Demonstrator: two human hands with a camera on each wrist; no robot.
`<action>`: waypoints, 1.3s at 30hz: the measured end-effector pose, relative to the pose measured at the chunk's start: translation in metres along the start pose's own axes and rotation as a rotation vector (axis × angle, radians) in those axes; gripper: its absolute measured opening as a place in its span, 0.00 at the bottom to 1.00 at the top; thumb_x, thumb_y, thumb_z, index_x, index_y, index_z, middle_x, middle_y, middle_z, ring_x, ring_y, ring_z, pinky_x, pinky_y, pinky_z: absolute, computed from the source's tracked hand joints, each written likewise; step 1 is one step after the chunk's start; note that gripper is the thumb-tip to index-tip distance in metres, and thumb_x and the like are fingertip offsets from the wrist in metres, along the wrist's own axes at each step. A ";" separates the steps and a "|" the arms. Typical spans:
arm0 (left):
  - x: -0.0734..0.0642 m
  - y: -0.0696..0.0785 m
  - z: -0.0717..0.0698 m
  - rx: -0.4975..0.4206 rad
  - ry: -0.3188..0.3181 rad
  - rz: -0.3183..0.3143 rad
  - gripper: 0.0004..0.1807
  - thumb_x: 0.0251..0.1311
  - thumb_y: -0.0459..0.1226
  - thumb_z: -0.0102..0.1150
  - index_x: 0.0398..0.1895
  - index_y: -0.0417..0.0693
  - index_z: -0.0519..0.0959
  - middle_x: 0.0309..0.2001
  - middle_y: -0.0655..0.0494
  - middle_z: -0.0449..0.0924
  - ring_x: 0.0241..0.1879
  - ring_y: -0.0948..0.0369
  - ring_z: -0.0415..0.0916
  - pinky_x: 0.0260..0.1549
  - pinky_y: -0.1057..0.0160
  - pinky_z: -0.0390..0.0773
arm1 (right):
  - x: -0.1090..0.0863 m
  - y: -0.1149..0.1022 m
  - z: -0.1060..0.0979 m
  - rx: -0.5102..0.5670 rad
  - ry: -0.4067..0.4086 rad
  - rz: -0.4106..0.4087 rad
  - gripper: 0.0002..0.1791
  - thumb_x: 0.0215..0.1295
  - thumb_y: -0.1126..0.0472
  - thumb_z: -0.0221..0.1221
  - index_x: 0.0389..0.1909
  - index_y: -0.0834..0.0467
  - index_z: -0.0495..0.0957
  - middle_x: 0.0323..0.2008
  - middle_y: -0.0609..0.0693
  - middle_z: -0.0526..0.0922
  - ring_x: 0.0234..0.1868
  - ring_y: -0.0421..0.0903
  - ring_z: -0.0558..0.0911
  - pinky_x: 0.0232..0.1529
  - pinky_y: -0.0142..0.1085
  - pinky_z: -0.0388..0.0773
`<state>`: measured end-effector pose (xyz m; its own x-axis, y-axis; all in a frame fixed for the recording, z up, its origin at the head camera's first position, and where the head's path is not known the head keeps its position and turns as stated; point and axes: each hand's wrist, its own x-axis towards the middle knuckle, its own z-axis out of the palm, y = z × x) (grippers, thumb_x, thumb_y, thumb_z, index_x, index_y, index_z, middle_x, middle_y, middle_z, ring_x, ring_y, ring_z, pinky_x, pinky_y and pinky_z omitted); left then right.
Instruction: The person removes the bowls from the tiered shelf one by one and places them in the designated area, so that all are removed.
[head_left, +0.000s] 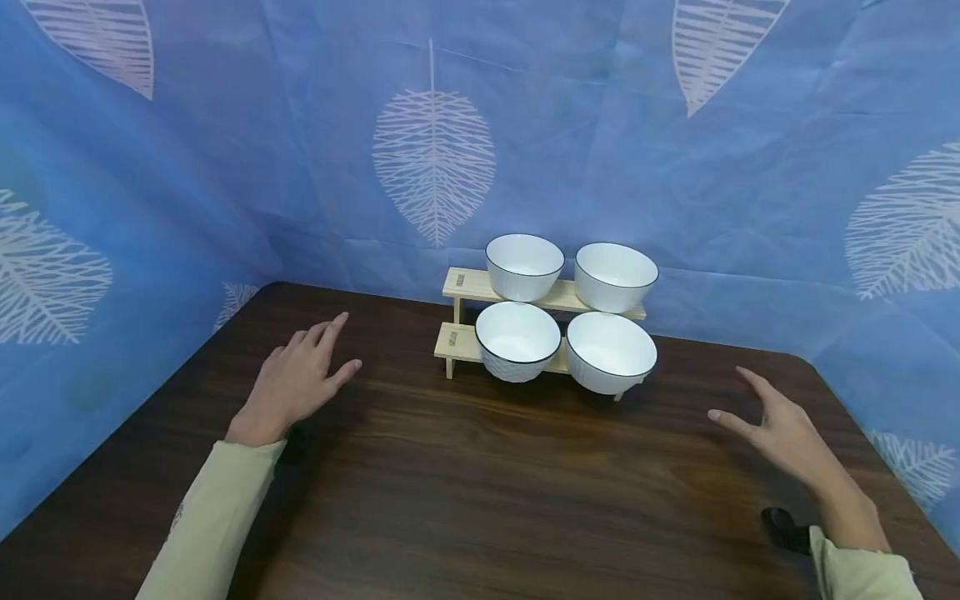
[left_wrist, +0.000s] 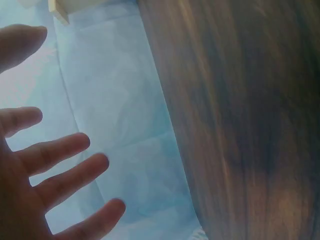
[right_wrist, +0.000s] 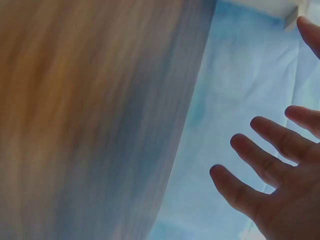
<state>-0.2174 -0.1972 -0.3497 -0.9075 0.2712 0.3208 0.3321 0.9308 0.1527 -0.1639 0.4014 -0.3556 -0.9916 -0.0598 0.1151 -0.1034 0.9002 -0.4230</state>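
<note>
In the head view a two-step light wooden rack (head_left: 474, 284) stands at the back of the dark table. Its upper step bears two white bowls with dark rims, a left one (head_left: 524, 267) and a right one (head_left: 616, 277). Two more sit on the lower step, a left bowl (head_left: 517, 341) and a right bowl (head_left: 611, 352). My left hand (head_left: 294, 379) hovers left of the rack, fingers spread, holding nothing. To the right of the rack, my right hand (head_left: 783, 433) is likewise spread and holds nothing. Both wrist views show the fingers apart.
The brown wood-grain table (head_left: 480, 483) has rounded far corners. Blue cloth (head_left: 315, 150) with white leaf prints hangs behind it and along both sides. A black strap piece (head_left: 785, 530) sits at my right wrist.
</note>
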 end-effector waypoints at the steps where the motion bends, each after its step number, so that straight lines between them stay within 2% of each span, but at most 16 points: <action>1: 0.002 0.000 0.000 -0.007 0.005 0.013 0.40 0.71 0.48 0.60 0.77 0.36 0.58 0.65 0.27 0.69 0.58 0.34 0.72 0.52 0.33 0.75 | 0.002 -0.006 0.001 0.021 0.014 -0.007 0.50 0.73 0.48 0.61 0.77 0.73 0.45 0.68 0.81 0.57 0.61 0.81 0.63 0.49 0.73 0.66; 4: 0.007 0.002 0.004 -0.051 -0.013 0.036 0.39 0.71 0.47 0.60 0.77 0.36 0.59 0.65 0.27 0.69 0.58 0.33 0.73 0.51 0.34 0.76 | 0.007 -0.022 0.001 0.089 0.032 -0.015 0.48 0.72 0.49 0.62 0.77 0.72 0.48 0.68 0.79 0.59 0.63 0.80 0.63 0.49 0.72 0.67; 10: 0.014 0.007 0.011 -0.138 -0.094 -0.005 0.39 0.72 0.47 0.58 0.77 0.36 0.57 0.68 0.26 0.65 0.63 0.32 0.68 0.55 0.31 0.71 | 0.018 -0.046 0.001 0.254 0.015 -0.069 0.45 0.72 0.55 0.63 0.77 0.70 0.50 0.70 0.75 0.59 0.67 0.75 0.63 0.55 0.67 0.68; 12: 0.016 0.009 0.012 -0.163 -0.115 -0.013 0.39 0.72 0.47 0.57 0.77 0.36 0.57 0.69 0.26 0.64 0.64 0.32 0.67 0.56 0.30 0.70 | 0.020 -0.051 0.002 0.292 0.011 -0.093 0.44 0.71 0.58 0.64 0.76 0.71 0.51 0.70 0.74 0.60 0.67 0.73 0.63 0.58 0.52 0.75; 13: 0.017 0.010 0.012 -0.176 -0.125 -0.015 0.39 0.73 0.48 0.57 0.78 0.37 0.56 0.69 0.27 0.63 0.64 0.32 0.66 0.57 0.30 0.69 | 0.022 -0.053 0.002 0.303 0.008 -0.099 0.44 0.70 0.60 0.65 0.76 0.71 0.51 0.70 0.74 0.60 0.67 0.72 0.64 0.59 0.49 0.75; 15: 0.020 0.012 0.013 -0.204 -0.141 -0.022 0.39 0.73 0.49 0.56 0.78 0.38 0.56 0.70 0.27 0.62 0.66 0.32 0.65 0.58 0.30 0.68 | 0.023 -0.055 0.002 0.322 0.009 -0.115 0.44 0.69 0.62 0.66 0.76 0.71 0.51 0.70 0.74 0.61 0.67 0.71 0.64 0.55 0.34 0.78; 17: 0.023 0.014 0.014 -0.230 -0.158 -0.031 0.40 0.73 0.50 0.55 0.79 0.39 0.55 0.71 0.28 0.60 0.67 0.32 0.64 0.59 0.30 0.67 | 0.025 -0.057 0.002 0.348 0.001 -0.128 0.45 0.67 0.63 0.67 0.76 0.71 0.51 0.70 0.74 0.61 0.67 0.71 0.64 0.50 0.21 0.74; 19: 0.026 0.014 0.015 -0.261 -0.176 -0.040 0.40 0.74 0.50 0.54 0.79 0.40 0.54 0.73 0.29 0.58 0.68 0.33 0.62 0.60 0.30 0.66 | 0.026 -0.058 0.002 0.377 -0.006 -0.137 0.46 0.66 0.65 0.67 0.76 0.71 0.51 0.70 0.74 0.60 0.67 0.71 0.64 0.50 0.21 0.75; 20: 0.027 0.015 0.015 -0.275 -0.182 -0.042 0.40 0.74 0.51 0.54 0.79 0.40 0.53 0.74 0.30 0.57 0.68 0.34 0.62 0.61 0.30 0.65 | 0.026 -0.059 0.002 0.393 -0.007 -0.145 0.46 0.66 0.66 0.67 0.76 0.71 0.51 0.70 0.73 0.60 0.67 0.71 0.64 0.48 0.17 0.72; 35: 0.050 0.032 0.028 -0.426 -0.229 -0.025 0.40 0.73 0.49 0.56 0.81 0.45 0.53 0.77 0.37 0.55 0.69 0.38 0.63 0.63 0.32 0.64 | 0.035 -0.067 0.008 0.497 -0.060 -0.178 0.49 0.67 0.67 0.66 0.78 0.71 0.44 0.73 0.73 0.55 0.69 0.72 0.60 0.51 0.20 0.74; 39: 0.057 0.036 0.032 -0.446 -0.223 0.006 0.39 0.74 0.50 0.55 0.80 0.43 0.54 0.76 0.36 0.56 0.67 0.38 0.66 0.62 0.33 0.67 | 0.036 -0.070 0.005 0.494 -0.061 -0.169 0.50 0.67 0.67 0.66 0.78 0.71 0.43 0.73 0.74 0.53 0.70 0.72 0.59 0.51 0.20 0.74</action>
<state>-0.2660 -0.1407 -0.3559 -0.9218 0.3678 0.1224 0.3713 0.7468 0.5517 -0.1927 0.3340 -0.3268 -0.9590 -0.2250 0.1723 -0.2726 0.5657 -0.7783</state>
